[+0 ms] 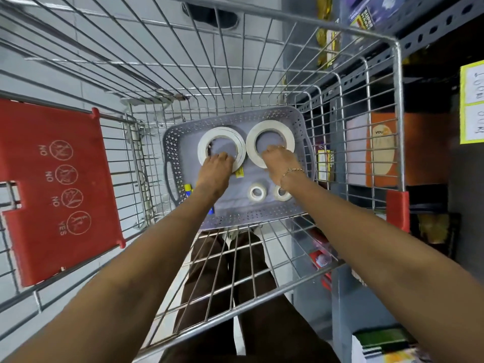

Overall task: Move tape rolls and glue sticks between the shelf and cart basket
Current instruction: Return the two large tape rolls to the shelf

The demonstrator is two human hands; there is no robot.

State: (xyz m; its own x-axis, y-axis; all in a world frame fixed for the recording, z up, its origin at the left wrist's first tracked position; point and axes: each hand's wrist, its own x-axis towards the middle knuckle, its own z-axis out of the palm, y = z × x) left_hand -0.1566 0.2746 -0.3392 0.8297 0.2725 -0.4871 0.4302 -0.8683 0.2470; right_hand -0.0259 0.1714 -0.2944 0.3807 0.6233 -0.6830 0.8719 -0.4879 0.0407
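Head view is looking down into a wire shopping cart point(398, 106), where both hands are reaching deep to a grey perforated basket point(262, 218) lying on the cart floor. The left hand point(215, 171) is curling its fingers over the near rim of one large white tape roll point(221, 148), and the right hand point(278, 163) (a thin bracelet is sitting at its wrist) is gripping the near rim of the second large roll point(270, 145); the hands are working apart, one roll each. Both rolls are lying flat, side by side, so a grip through the open centre and over the rim is probably the surest way to lift them. Just behind the right hand, two small tape rolls point(256, 193) are lying flat, one partly hidden under the wrist. A glue stick point(188, 189) with a yellow and blue body is showing beside the left wrist, near the basket wall. The shelf point(419, 40) is standing well off to the right of the right hand, which is likely where the rolls are bound or came from; I cannot tell which.
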